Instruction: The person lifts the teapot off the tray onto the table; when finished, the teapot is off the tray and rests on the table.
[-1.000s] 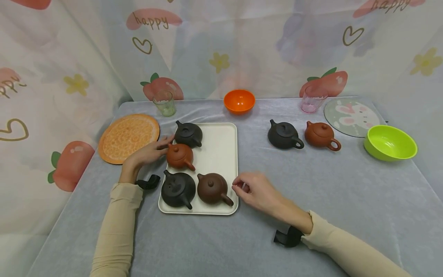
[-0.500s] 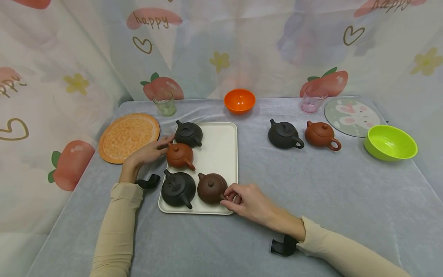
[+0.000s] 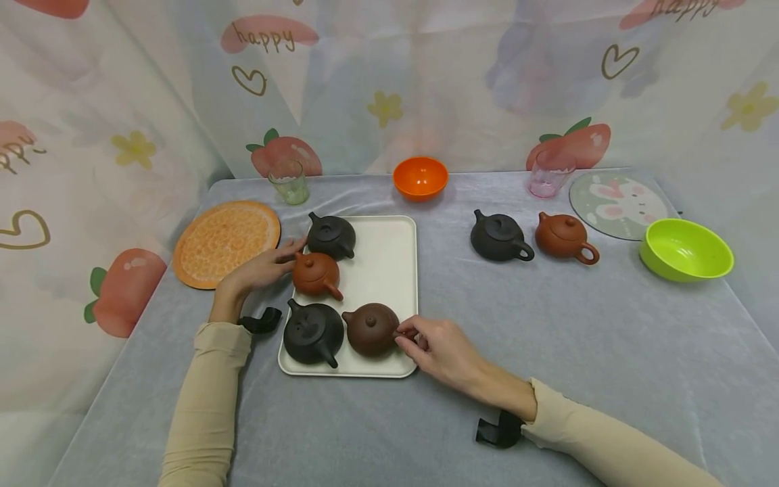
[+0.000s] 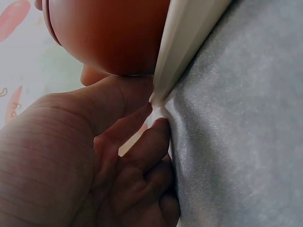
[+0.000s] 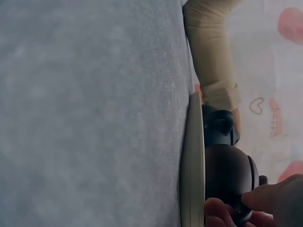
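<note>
My right hand [image 3: 439, 348] pinches the handle of a dark brown teapot [image 3: 371, 328] at the near right of the cream tray [image 3: 389, 257]. The right wrist view shows the thumb and fingers around that handle [image 5: 242, 213]. My left hand [image 3: 258, 270] holds the tray's left rim [image 4: 182, 40], thumb on the rim and fingers beside it near the cloth. Right by the left thumb stands an orange-brown teapot [image 3: 316, 274]. A black teapot [image 3: 331, 235] stands at the tray's far left, and another black teapot [image 3: 313, 333] at its near left.
To the right stand a black teapot [image 3: 499, 237] and an orange-brown teapot [image 3: 562, 237]. A green bowl [image 3: 686, 250], a rabbit mat [image 3: 621, 206], a pink glass [image 3: 550, 177], an orange bowl [image 3: 420, 179], a green glass [image 3: 290, 182] and a round orange mat [image 3: 228, 243] lie around.
My right hand has moved left onto the dark brown teapot's handle and taken hold of it. The teapot has turned slightly, its spout shifting left. My left hand has stayed at the tray.
</note>
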Demonstrator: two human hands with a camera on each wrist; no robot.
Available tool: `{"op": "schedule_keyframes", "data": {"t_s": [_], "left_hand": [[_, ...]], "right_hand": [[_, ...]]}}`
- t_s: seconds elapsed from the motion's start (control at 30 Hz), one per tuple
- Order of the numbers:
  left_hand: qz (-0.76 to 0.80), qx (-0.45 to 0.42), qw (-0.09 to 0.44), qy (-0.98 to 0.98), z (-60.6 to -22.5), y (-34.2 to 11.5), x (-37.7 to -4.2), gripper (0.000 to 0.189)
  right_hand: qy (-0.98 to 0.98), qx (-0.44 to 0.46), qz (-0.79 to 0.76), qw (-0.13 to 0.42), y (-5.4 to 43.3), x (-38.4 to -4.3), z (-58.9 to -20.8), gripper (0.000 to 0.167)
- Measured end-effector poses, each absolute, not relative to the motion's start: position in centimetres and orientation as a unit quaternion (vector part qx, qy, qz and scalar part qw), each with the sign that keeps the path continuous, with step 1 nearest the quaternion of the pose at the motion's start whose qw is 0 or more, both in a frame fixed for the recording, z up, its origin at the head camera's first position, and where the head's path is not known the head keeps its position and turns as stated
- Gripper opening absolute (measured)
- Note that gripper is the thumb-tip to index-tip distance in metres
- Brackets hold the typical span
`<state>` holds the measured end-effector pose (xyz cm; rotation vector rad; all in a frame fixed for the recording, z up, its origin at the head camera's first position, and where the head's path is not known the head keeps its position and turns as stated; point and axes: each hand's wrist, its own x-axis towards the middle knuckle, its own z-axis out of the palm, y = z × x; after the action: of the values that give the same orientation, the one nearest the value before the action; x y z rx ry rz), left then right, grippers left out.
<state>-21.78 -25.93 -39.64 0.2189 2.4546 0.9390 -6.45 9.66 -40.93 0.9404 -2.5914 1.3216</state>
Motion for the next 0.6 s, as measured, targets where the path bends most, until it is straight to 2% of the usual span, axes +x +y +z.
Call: {"op": "schedule_keyframes", "data": {"t_s": [0.33, 0.6], "left_hand": [[0.34, 0.085, 0.247, 0.903, -39.65, -25.94, -21.71, 0.057], [0.335, 0.086, 0.246, 0.905, -39.53, -25.85, -21.73, 0.057]], "right_hand": [[-0.836, 0.289, 0.462, 0.06, 9.81, -6.69, -41.45, 0.011], [-0.83, 0.286, 0.474, 0.066, 9.89, -6.69, -41.69, 0.008]]}}
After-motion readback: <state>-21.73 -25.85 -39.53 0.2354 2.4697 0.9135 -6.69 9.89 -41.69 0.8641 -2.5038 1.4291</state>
